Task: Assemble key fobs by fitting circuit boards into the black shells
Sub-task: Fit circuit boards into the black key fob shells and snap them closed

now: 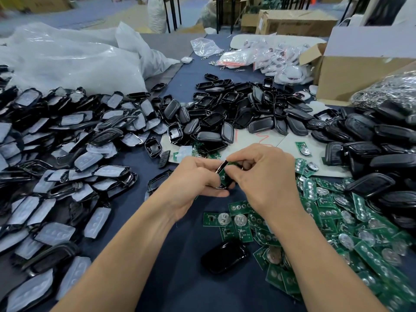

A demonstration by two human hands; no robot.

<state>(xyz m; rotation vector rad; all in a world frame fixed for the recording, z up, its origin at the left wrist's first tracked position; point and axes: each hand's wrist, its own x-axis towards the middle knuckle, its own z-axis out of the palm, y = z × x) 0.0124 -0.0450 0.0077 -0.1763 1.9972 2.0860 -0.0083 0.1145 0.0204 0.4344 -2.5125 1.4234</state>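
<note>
Above the middle of the bench (184,278), the left hand (193,181) grips a black shell (221,168) while the right hand (261,174) pinches a green circuit board (223,176) into it. If pressed crooked, the board may jam or bend.

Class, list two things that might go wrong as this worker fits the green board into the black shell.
The left hand and right hand hide most of the circuit board and shell, so it may seat crooked unnoticed. The right forearm lies against the loose boards and might sweep some away.
</note>
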